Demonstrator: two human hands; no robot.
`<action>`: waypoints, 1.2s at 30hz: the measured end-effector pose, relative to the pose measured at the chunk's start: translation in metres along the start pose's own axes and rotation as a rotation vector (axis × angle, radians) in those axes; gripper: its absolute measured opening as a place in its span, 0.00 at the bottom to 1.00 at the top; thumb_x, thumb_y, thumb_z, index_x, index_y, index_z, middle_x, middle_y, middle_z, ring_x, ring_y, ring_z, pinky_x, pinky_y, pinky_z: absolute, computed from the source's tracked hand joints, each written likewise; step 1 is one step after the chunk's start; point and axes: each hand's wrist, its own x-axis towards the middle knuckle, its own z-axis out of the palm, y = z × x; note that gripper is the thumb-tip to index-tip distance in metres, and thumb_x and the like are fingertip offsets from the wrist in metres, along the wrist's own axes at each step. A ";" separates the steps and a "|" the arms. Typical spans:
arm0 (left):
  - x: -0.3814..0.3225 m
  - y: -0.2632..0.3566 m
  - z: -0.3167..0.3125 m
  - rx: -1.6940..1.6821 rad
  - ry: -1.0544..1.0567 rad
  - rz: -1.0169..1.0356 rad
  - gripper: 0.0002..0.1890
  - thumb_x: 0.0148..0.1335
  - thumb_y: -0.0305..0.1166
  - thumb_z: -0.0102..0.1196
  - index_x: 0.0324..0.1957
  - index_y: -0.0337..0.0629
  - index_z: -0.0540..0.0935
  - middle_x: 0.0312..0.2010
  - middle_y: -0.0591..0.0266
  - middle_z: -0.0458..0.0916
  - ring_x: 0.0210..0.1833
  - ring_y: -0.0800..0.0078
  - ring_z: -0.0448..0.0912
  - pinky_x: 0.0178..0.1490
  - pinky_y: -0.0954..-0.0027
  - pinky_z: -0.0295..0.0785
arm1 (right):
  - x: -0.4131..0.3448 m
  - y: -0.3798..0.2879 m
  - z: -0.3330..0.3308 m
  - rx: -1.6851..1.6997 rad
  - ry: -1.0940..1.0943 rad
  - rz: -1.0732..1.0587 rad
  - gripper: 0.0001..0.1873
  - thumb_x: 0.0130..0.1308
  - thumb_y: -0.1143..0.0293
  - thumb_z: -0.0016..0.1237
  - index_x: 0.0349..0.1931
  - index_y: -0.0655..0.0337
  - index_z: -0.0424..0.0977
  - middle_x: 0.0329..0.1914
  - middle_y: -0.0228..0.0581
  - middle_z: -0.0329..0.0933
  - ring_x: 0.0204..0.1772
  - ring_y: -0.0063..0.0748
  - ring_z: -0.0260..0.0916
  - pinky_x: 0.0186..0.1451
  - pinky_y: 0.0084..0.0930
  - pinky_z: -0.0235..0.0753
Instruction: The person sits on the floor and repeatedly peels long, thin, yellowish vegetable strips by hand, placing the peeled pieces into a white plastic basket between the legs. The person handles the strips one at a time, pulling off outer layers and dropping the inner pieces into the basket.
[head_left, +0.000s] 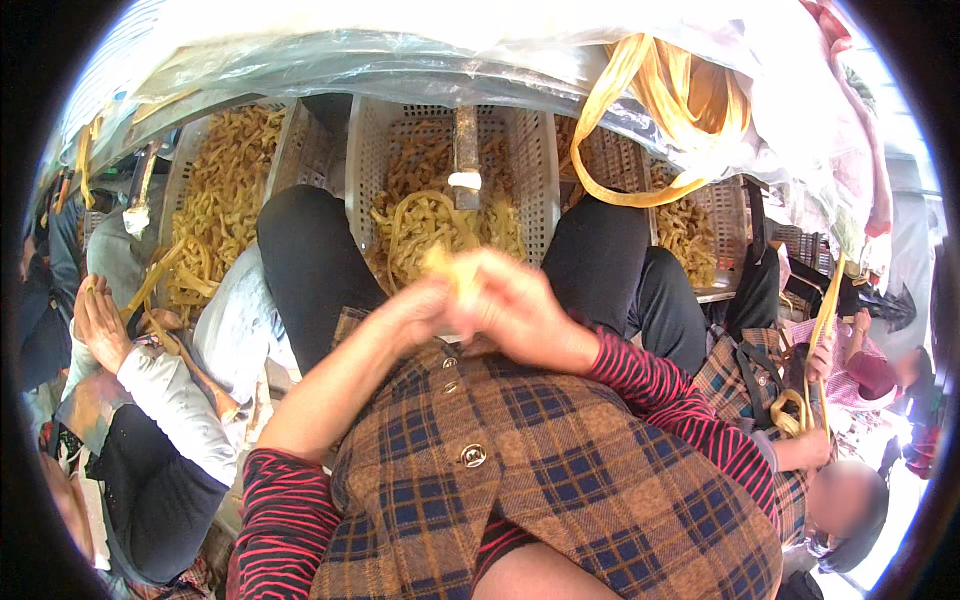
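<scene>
Both my hands meet over my lap, blurred by motion. Between their fingers is a yellow strip (454, 274), perhaps of pickled vegetable. My left hand (424, 309) pinches it from the left, and my right hand (517, 311) closes on it from the right. Just beyond them, between my knees, a white perforated plastic crate (531, 180) holds many short, knotted-looking yellow-brown pieces (416, 157). A long yellow strip (399, 232) curves over the pieces near the hands. At the upper right, wide yellow strips (675, 105) hang in loops over the edge of the plastic sheeting.
Clear plastic sheeting (315, 67) covers the surface ahead. A rusty metal bar (466, 150) with a white band juts over the crate. More filled crates stand left (276, 150) and right (720, 217). A co-worker's hands (105, 322) are at left; another co-worker's hand (819, 360) holds strips at right.
</scene>
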 end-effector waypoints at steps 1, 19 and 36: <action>-0.001 -0.004 0.008 -0.168 0.017 0.055 0.15 0.64 0.42 0.52 0.37 0.37 0.78 0.34 0.58 0.81 0.34 0.74 0.79 0.33 0.74 0.76 | -0.005 -0.001 0.003 0.003 -0.006 -0.004 0.13 0.68 0.70 0.46 0.50 0.66 0.69 0.36 0.34 0.70 0.35 0.17 0.70 0.37 0.15 0.72; -0.053 0.043 0.002 0.471 0.086 0.280 0.10 0.54 0.31 0.61 0.33 0.33 0.82 0.25 0.65 0.80 0.26 0.80 0.75 0.30 0.77 0.70 | 0.002 0.018 -0.035 -0.068 -0.080 0.376 0.13 0.68 0.63 0.48 0.37 0.67 0.73 0.31 0.32 0.76 0.35 0.17 0.69 0.37 0.19 0.70; -0.055 0.012 0.003 0.336 -0.132 0.136 0.18 0.60 0.43 0.59 0.31 0.33 0.81 0.21 0.59 0.80 0.24 0.75 0.79 0.27 0.79 0.74 | -0.016 0.000 -0.040 -0.418 -0.092 0.234 0.11 0.62 0.66 0.54 0.31 0.66 0.76 0.23 0.32 0.78 0.30 0.15 0.71 0.32 0.21 0.71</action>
